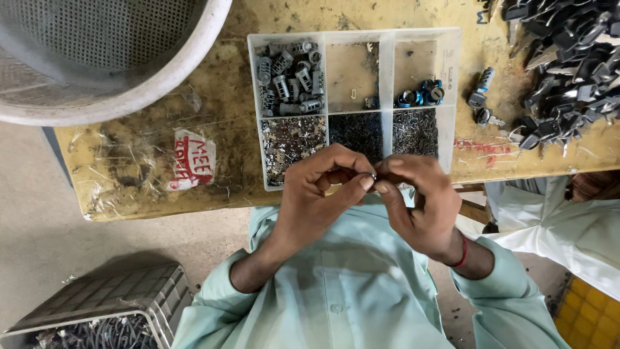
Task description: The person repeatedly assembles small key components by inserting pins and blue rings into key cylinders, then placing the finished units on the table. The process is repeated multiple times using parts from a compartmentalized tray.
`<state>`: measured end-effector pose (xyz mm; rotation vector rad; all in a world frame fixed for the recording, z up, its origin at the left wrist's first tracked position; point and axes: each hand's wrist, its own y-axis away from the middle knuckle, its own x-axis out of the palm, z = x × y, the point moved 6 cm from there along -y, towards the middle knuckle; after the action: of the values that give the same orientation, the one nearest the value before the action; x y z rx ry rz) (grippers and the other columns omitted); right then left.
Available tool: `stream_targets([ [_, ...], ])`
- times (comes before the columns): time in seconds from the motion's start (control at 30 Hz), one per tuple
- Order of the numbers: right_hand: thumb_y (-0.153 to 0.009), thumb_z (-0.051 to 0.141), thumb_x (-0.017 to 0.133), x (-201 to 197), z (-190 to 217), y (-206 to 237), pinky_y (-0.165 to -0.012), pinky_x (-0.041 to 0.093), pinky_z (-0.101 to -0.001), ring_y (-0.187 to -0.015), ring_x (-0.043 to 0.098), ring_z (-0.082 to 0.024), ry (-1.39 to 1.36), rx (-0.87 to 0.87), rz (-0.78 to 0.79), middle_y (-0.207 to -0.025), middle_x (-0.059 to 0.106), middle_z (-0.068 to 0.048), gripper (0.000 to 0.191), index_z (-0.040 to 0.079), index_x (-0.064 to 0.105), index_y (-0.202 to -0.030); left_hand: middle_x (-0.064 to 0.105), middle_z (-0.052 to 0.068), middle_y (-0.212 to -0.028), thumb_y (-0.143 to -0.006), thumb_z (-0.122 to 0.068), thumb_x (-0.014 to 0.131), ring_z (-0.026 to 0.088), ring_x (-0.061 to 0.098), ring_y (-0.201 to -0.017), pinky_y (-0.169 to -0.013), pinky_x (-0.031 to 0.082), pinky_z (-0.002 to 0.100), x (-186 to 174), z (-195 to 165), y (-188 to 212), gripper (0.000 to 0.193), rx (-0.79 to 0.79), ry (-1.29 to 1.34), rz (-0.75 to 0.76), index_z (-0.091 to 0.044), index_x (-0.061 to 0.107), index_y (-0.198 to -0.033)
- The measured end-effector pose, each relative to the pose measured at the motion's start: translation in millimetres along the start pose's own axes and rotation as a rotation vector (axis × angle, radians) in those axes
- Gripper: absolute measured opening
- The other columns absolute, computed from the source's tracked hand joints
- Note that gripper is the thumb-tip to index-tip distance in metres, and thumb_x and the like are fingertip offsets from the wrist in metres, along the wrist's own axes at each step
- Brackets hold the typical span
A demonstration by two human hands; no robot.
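Note:
My left hand [320,194] and my right hand [420,207] meet in front of my chest, fingertips pinched together on a small metal lock cylinder [370,176] held between them. Most of the part is hidden by my fingers. Just beyond my hands sits a clear compartment tray [385,77] on the worn wooden bench [213,136]. Its back-left cell holds several grey metal cylinders [290,77], the back-right cell a few blue rings [420,95], and the front cells hold tiny metal pieces, pins and springs.
A large white perforated basket [110,58] stands at the back left. A heap of black-headed keys [568,71] lies at the right, with two loose cylinders [481,97] beside it. A grey crate [97,310] of parts sits on the floor at lower left. Another person's sleeve [562,220] is at right.

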<state>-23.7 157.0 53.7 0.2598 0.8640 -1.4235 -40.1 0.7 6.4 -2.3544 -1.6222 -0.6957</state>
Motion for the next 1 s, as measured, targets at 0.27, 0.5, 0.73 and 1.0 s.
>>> stream_targets([
  [0.27, -0.086, -0.004, 0.081, -6.0, 8.1, -19.5, -0.086, 0.056, -0.0378, -0.090, 0.069, -0.027, -0.025, -0.299, 0.225, -0.106, 0.074, -0.005, 0.035, 0.011, 0.068, -0.115, 0.071, 0.001, -0.093, -0.091, 0.002, 0.075, 0.000, 0.060, -0.078, -0.064, 0.049, 0.018, -12.3, -18.3, -2.9, 0.008, 0.047, -0.292, 0.022, -0.002, 0.072, -0.097],
  [0.5, -0.088, 0.000, 0.077, 1.9, 2.8, -35.3, -0.088, 0.056, -0.0336, -0.096, 0.071, -0.025, -0.291, -0.070, 0.378, -0.108, 0.073, -0.005, 0.036, 0.011, 0.064, -0.119, 0.068, -0.001, -0.087, -0.097, -0.002, 0.071, 0.000, 0.058, -0.073, -0.060, 0.050, 0.019, -18.7, -8.8, 0.4, 0.007, -0.036, -0.136, 0.043, 0.000, 0.070, -0.104],
  [0.73, -0.101, 0.000, 0.076, 26.2, 6.1, -98.0, -0.077, 0.055, -0.0363, -0.093, 0.069, -0.023, 0.167, -0.193, 0.225, -0.107, 0.069, -0.007, 0.019, 0.007, 0.074, -0.119, 0.064, -0.001, -0.096, -0.103, -0.004, 0.066, 0.002, 0.058, -0.077, -0.066, 0.053, 0.020, -30.3, 10.4, -0.7, 0.009, -0.067, 0.116, 0.079, 0.001, 0.065, -0.109],
  [1.0, -0.102, 0.009, 0.074, 60.0, -5.6, -133.8, -0.076, 0.060, -0.0301, -0.090, 0.071, -0.021, -0.147, -0.139, 0.410, -0.116, 0.067, -0.010, 0.020, 0.007, 0.061, -0.117, 0.064, 0.000, -0.097, -0.104, -0.004, 0.066, 0.003, 0.058, -0.080, -0.069, 0.053, 0.021, -31.6, 4.7, 0.8, 0.009, 0.007, 0.136, 0.044, 0.002, 0.065, -0.110],
])
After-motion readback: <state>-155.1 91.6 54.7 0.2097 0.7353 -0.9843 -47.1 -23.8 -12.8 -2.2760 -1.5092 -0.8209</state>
